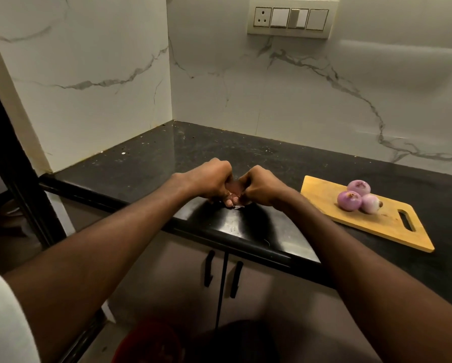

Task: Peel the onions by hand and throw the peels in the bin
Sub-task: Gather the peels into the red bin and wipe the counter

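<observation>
My left hand (209, 180) and my right hand (260, 188) are pressed together over the black counter near its front edge, fingers curled round a bunch of thin pinkish onion peels (234, 191). A small scrap of peel (238, 207) sticks out below the fingers. Three peeled purple onions (358, 196) sit together on a wooden cutting board (376, 224) to the right. A red bin (147, 344) stands on the floor below, dim and partly cut off.
The black counter (167, 153) runs into a marble-tiled corner. Its front edge (230, 238) overhangs cabinet doors with two black handles (222, 273). A switch panel (291, 19) is on the back wall. A dark frame (12, 163) stands at the left.
</observation>
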A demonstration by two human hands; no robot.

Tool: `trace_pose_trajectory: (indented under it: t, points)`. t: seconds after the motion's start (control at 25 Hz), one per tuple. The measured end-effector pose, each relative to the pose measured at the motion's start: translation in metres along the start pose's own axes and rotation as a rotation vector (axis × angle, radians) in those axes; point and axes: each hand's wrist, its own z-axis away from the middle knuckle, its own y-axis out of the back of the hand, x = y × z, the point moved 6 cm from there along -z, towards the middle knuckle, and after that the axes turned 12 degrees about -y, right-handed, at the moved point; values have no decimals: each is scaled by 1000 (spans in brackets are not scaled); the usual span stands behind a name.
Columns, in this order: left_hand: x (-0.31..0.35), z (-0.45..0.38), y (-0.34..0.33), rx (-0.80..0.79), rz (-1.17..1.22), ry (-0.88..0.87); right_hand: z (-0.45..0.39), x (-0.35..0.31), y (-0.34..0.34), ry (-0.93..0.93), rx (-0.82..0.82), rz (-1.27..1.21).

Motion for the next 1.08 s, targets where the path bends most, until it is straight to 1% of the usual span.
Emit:
trace_pose_trajectory:
  t: [0.2, 0.36, 0.48, 0.56, 0.68, 0.76, 0.88, 0.92, 1.0, 1.08]
  points:
    - [10, 37, -1, 166, -56, 22, 27, -8, -13, 8, 112, -86]
    - [13, 77, -2, 264, -31, 76, 51, -21, -37, -27, 204, -149]
    - [4, 118, 2, 335, -20, 139, 63, -42, -58, -16, 218, -184]
    - [-8, 153, 0, 387, 30, 166, 74, -61, -80, 33, 210, -201]
    - [-29, 213, -22, 452, 49, 228, 88, -81, -137, 111, 180, -149]
    - [-49, 249, -57, 411, 84, 314, 94, -78, -192, 125, 104, -130]
    - [-84, 284, -123, 315, 84, 465, 82, -59, -277, 92, 11, -87]
    - [-97, 290, -146, 284, 98, 499, 75, -52, -300, 65, -30, -65]
    - [-117, 291, -188, 213, 172, 547, 60, -36, -334, -47, -121, -41]
    - [-134, 291, -226, 83, 237, 583, 47, -15, -361, -136, -151, -33]
